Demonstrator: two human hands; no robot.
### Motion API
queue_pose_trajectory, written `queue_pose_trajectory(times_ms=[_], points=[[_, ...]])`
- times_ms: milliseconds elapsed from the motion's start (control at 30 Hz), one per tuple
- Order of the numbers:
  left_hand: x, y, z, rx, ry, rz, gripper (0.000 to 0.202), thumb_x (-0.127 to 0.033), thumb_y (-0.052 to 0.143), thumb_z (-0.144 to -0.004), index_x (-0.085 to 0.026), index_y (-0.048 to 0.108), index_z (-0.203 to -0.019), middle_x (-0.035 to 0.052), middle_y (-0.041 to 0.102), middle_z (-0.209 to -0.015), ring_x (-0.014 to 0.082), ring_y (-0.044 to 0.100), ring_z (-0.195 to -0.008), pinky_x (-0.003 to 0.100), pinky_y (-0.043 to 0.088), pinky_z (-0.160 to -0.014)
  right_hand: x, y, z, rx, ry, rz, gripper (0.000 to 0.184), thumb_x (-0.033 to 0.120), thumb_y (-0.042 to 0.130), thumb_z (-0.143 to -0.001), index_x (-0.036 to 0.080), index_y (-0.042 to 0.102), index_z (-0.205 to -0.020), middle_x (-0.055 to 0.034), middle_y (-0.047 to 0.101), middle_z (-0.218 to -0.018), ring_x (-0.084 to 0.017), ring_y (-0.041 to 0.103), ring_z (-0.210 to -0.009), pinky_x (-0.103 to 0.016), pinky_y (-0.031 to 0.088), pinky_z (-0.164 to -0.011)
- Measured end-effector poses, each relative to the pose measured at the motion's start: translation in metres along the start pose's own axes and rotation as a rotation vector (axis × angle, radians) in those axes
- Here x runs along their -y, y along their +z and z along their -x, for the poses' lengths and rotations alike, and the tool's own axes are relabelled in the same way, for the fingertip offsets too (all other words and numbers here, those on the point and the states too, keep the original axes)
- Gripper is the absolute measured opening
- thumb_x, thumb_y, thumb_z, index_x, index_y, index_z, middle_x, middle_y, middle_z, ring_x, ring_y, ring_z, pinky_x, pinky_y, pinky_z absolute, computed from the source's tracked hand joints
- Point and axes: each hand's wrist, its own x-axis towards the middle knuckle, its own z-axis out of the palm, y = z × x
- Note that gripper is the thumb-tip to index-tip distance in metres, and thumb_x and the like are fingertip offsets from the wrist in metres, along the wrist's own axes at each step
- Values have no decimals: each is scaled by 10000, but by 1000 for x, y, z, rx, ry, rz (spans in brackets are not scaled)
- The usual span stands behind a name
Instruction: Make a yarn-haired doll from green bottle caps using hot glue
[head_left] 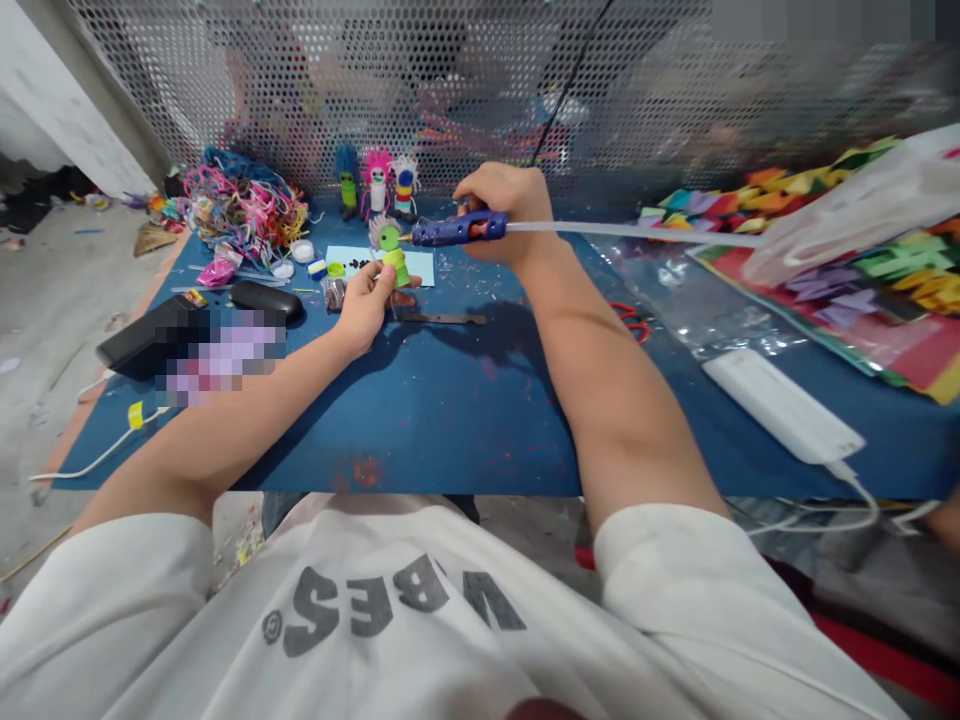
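Observation:
My left hand (361,312) is closed around a small lime-green doll (394,262) with pale stringy hair, held upright over the table. In my right hand (514,200) is a blue hot glue gun (450,231), its nozzle pointing left at the doll's head. Whether the tip touches the doll, I cannot tell. A long whitish glue stick (615,231) runs out of the gun's back to the right. Behind the doll lies a light blue sheet (422,265) with small black pieces. A flat dark strip (442,319) rests on the table below my left fingers.
Three yarn-haired dolls (377,192) stand by the perforated metal panel (315,100). A yarn heap (236,210), black case (266,300) and black box (150,335) are left. On the right lie red-handled scissors (634,322), a white power bank (784,405) and colourful cut pieces (847,300).

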Motion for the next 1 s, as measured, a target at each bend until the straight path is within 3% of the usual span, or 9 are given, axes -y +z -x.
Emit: queue_pose_trajectory(times_ms=[233, 433, 733, 1000], points=[[-2, 3, 4, 8, 19, 1, 230, -413, 753, -1112, -192, 730, -1049, 98, 857, -1060, 200, 849, -946, 359, 677, -996, -2, 2, 5, 7, 33, 21, 318, 231, 660, -817, 148, 779, -1100, -100, 738, -986, -241, 682, -858, -341, 449, -775], [-5, 5, 5, -11, 1, 40, 220, -379, 791, -1089, -171, 748, -1030, 115, 852, -1079, 237, 860, -1078, 380, 669, -1054, -6, 2, 4, 24, 27, -17, 467, 197, 700, -676, 118, 781, -1129, -105, 741, -992, -254, 697, -877, -345, 454, -773], [0, 1, 2, 14, 31, -4, 238, -419, 792, -1086, -187, 744, -1058, 109, 853, -1119, 240, 855, -1104, 333, 689, -968, -4, 3, 2, 46, 74, -4, 459, 189, 684, -711, 127, 785, -1154, -99, 779, -1032, -262, 728, -952, -340, 480, -818], [-3, 3, 3, -24, -23, 23, 240, -410, 810, -1074, -174, 768, -1071, 147, 837, -1161, 296, 854, -1134, 450, 672, -1070, -3, 6, 1, 45, 97, -5, 440, 125, 662, -741, 122, 789, -1162, -117, 803, -1090, -270, 753, -1015, -340, 498, -848]])
